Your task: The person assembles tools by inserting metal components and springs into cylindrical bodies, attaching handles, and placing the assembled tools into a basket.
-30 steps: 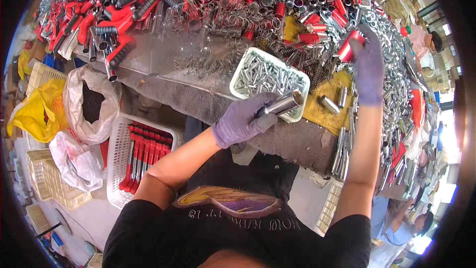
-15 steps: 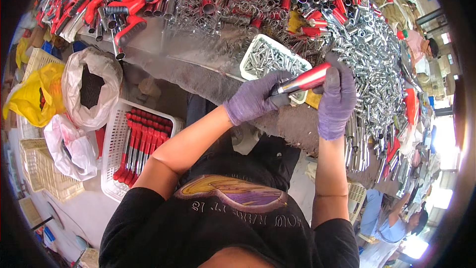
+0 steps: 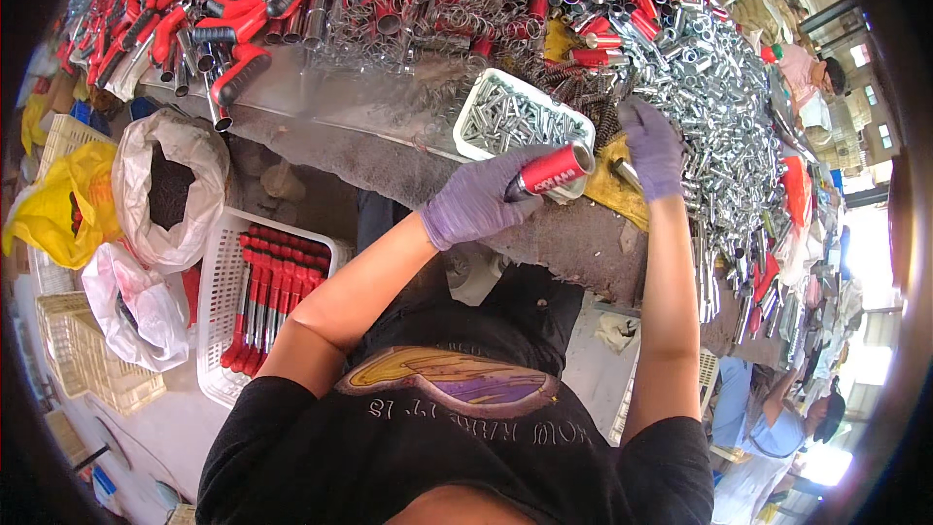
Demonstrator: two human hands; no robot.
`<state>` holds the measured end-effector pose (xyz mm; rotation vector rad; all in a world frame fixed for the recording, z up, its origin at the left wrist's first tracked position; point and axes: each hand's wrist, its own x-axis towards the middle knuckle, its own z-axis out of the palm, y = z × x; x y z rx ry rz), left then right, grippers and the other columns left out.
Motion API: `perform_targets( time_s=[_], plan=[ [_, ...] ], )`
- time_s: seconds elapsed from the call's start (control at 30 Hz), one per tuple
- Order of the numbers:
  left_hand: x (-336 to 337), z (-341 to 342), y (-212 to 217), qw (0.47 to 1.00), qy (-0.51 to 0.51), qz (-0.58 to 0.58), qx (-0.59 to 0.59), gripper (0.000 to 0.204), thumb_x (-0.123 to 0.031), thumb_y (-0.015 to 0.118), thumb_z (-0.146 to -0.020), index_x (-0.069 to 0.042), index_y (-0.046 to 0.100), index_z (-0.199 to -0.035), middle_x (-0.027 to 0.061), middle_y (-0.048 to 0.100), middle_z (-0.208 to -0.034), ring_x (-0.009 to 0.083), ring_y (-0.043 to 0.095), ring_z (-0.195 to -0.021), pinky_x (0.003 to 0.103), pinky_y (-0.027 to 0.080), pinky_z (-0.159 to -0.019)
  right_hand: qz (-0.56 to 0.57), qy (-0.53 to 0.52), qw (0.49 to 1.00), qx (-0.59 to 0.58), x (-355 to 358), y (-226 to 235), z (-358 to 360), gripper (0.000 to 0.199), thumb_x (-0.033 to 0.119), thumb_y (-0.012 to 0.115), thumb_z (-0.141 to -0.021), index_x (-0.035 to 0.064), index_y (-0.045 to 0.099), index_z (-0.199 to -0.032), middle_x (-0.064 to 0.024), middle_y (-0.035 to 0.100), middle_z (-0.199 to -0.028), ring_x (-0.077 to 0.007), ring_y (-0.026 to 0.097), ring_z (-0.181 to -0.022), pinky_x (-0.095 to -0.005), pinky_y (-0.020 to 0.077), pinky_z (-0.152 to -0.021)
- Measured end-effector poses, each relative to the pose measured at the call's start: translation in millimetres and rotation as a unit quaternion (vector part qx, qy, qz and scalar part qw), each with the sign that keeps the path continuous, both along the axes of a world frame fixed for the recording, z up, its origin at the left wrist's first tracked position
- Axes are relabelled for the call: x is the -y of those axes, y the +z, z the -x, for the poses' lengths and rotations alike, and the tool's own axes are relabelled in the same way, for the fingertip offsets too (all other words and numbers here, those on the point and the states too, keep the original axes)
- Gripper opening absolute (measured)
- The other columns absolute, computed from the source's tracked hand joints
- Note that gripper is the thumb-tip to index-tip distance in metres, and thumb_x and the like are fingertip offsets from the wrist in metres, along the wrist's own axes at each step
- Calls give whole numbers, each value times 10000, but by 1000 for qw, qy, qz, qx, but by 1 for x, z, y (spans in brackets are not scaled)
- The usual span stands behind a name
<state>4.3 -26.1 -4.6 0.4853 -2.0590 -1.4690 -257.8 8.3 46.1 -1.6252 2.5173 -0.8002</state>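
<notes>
Head view of a cluttered workbench (image 3: 583, 233) in a bright workshop; the white tray (image 3: 473, 139) of small metal pins serves as landmark.

Far left of the tray, at floor level, lie a yellow plastic bag (image 3: 58, 209), cream crates (image 3: 97, 369) and an open white sack (image 3: 170, 190) of dark parts. Nearer the tray, below and left of it, a white slotted basket (image 3: 219, 311) holds red-handled pieces laid side by side. Above and left of the tray, red and black grips (image 3: 224, 0) and metal tubes cover the bench top.

The left hand (image 3: 476, 204), in a purple glove, is wrapped around a red-sleeved metal tube (image 3: 552, 170) just over the tray's lower right corner. The tube's long axis runs from lower left to upper right, its open metal end pointing up and right.

Just right of the tray, the gloved right hand (image 3: 653, 148) rests over a yellow cloth (image 3: 607, 190); a thin metal piece shows under it, but whether the fingers close on it cannot be told. Loose springs and pins crowd the gap between tray and hand.

Further right of the tray spreads a heap of bright metal sleeves (image 3: 719, 97). At the far right edge, other people (image 3: 758, 428) work.
</notes>
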Motion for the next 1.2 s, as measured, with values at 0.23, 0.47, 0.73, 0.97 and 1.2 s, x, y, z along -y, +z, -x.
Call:
perform_targets(
  time_s=[0.23, 0.47, 0.73, 0.97, 1.2],
  plan=[
    [3, 0, -5, 994, 27, -72, -81, 699, -316, 719, -791, -22, 385, -1330, 65, 563, -1125, 138, 522, -1026, 299, 415, -916, -93, -22, 994, 54, 37, -40, 44, 533, 304, 654, -772, 22, 512, -1201, -196, 633, -1039, -301, 617, -956, -348, 460, -846],
    [6, -5, -12, 963, -29, -219, -156, 689, -439, 631, -844, -13, 391, -1330, 58, 538, -1155, 145, 508, -1033, 289, 417, -901, 39, -39, 990, 133, 13, 13, 20, 464, 156, 598, -798, 30, 498, -1234, -81, 604, -871, -129, 561, -659, -268, 459, -555],
    [8, -8, -9, 970, -40, -127, -205, 485, -313, 576, -909, -29, 463, -1286, 75, 573, -1162, 140, 532, -1056, 298, 418, -926, 14, 239, 959, 150, -26, 116, -85, 147, 107, 593, -806, 35, 598, -934, -72, 602, -777, -154, 584, -659, -262, 460, -607],
    [8, -5, -15, 974, -85, -112, -177, 560, -244, 665, -847, -63, 448, -1330, 76, 575, -1195, 138, 525, -1106, 307, 398, -963, -80, 234, 962, 111, -26, 135, -97, 199, 182, 641, -757, 10, 605, -850, -92, 578, -699, -159, 566, -620, -290, 460, -605],
    [9, -5, -27, 984, -42, -40, -171, 560, -324, 668, -836, -95, 461, -1304, 106, 607, -1122, 176, 585, -1040, 313, 445, -898, -128, 225, 963, 79, -20, 121, -110, 226, 196, 664, -779, 3, 589, -869, -59, 583, -715, -123, 556, -596, -265, 451, -565]
  ],
)
